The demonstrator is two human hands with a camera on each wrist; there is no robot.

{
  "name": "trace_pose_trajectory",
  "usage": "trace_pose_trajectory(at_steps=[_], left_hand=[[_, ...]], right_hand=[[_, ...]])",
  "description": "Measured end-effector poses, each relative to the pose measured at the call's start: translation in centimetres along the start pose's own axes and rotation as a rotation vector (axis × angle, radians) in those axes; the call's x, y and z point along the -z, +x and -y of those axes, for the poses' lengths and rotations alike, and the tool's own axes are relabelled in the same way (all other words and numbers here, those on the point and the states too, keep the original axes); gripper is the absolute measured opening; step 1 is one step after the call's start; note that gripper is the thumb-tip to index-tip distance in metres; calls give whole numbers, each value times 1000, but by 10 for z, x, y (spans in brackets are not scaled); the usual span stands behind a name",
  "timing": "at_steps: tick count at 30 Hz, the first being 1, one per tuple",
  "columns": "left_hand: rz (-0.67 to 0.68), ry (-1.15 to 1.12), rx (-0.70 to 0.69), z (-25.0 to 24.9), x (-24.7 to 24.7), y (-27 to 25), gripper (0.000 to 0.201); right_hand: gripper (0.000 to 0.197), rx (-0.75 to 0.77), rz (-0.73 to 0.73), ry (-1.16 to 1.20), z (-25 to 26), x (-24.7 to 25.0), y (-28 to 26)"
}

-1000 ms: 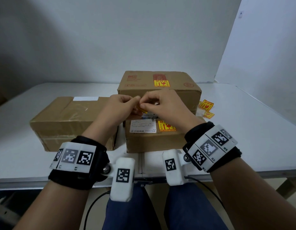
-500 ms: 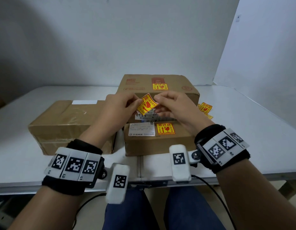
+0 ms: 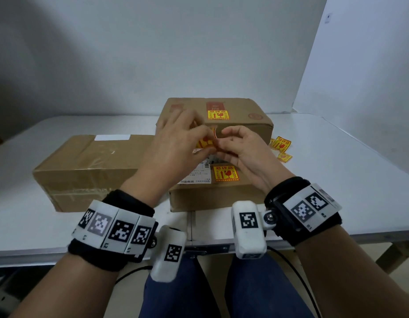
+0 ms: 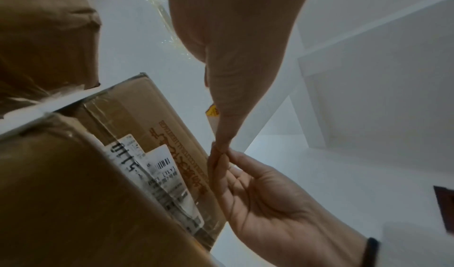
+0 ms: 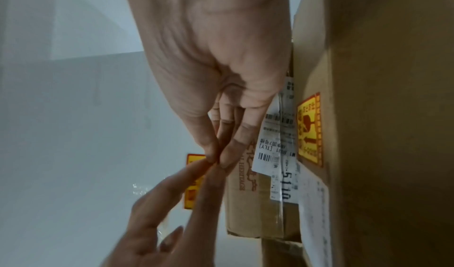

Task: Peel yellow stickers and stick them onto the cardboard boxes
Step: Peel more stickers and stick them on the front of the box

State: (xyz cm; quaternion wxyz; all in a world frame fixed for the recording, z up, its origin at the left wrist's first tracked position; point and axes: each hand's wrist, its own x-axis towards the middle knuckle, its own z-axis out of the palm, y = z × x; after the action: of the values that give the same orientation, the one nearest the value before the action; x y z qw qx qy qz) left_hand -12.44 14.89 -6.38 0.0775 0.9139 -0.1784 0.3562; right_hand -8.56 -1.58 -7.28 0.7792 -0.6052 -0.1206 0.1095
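Note:
Both hands meet above the front cardboard box (image 3: 212, 193) and pinch one yellow sticker (image 3: 204, 143), which is bent and mostly hidden by fingers. My left hand (image 3: 207, 146) grips its left part; a pale edge shows under the thumb. My right hand (image 3: 220, 148) pinches its right edge between thumb and forefinger. The right wrist view shows that pinch (image 5: 216, 159) on the sticker (image 5: 192, 176). In the left wrist view only a sliver of the sticker (image 4: 211, 113) is visible. The front box carries a stuck yellow sticker (image 3: 226, 173), as does the back box (image 3: 244, 125).
A longer taped cardboard box (image 3: 88, 166) lies at the left on the white table (image 3: 336, 171). Loose yellow stickers (image 3: 282, 143) lie to the right of the back box. White shipping labels (image 3: 198, 175) cover part of the front box top. The table's front edge is near my wrists.
The sticker was held flat and facing me half a second ago; now it is bent between the fingertips. Both hands have shifted a little away from me, over the back box's front face.

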Motion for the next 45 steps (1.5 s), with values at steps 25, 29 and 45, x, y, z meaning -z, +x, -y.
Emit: trace_pose_trajectory(at_steps=[25, 29, 45], left_hand=[[-183, -111, -133, 9, 11, -9, 18], [-178, -131, -120, 9, 9, -8, 17], [-206, -100, -127, 7, 10, -8, 18]], right_hand=[[9, -174, 157, 105, 8, 2, -12], [7, -168, 149, 119, 8, 1, -12], [5, -178, 139, 109, 12, -2, -12]])
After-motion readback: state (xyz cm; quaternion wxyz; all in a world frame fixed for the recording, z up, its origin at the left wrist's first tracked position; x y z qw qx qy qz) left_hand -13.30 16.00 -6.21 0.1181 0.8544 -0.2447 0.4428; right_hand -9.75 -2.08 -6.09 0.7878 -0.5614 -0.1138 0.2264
